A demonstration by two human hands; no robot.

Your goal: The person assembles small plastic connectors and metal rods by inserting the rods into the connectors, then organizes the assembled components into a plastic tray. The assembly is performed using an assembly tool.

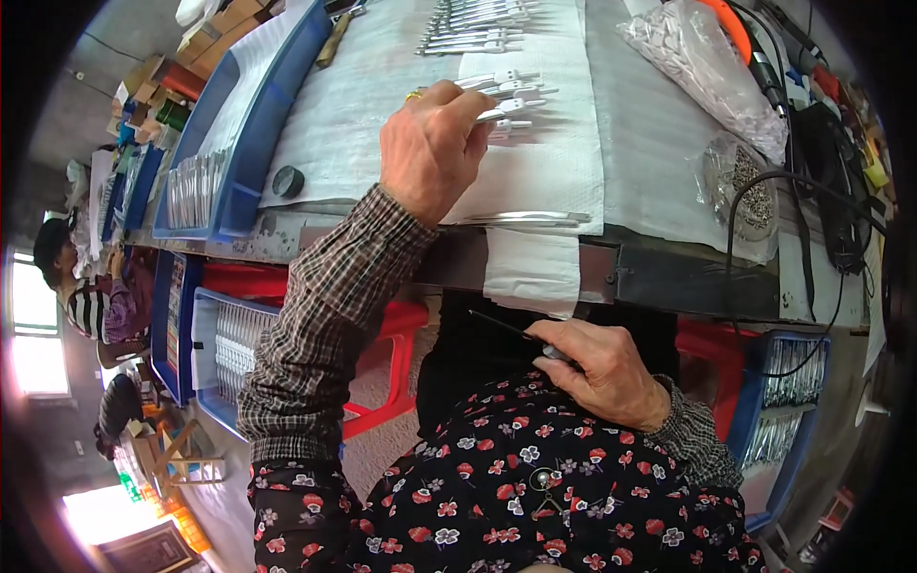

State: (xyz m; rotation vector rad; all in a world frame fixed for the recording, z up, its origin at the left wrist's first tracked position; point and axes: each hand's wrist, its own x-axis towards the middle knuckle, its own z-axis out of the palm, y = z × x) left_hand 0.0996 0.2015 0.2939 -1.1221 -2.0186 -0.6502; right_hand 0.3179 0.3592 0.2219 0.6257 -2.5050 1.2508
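My left hand (430,138) reaches over the bench, its fingers bent and closed on slim silvery metal pieces (513,107); the fingertips are partly hidden behind the hand. These pieces lie on white paper towel (535,177). Farther back is a row of similar metal pieces (478,27), side by side. Nearer the bench edge a few long flat metal strips (530,218) rest on the towel. Down at my lap, my right hand (602,371) is wrapped round a tool with a thin dark shaft (499,325) pointing left, probably a screwdriver; its grey handle shows only in part.
A blue tray (250,162) of metal strips stands left, beside a round black cap (287,181). Right are a bag of white parts (707,72), a bag of small metal bits (740,191) and a looping black cable (731,229). Blue crates (229,334) and red stools (392,344) stand below. Another person (91,286) sits far left.
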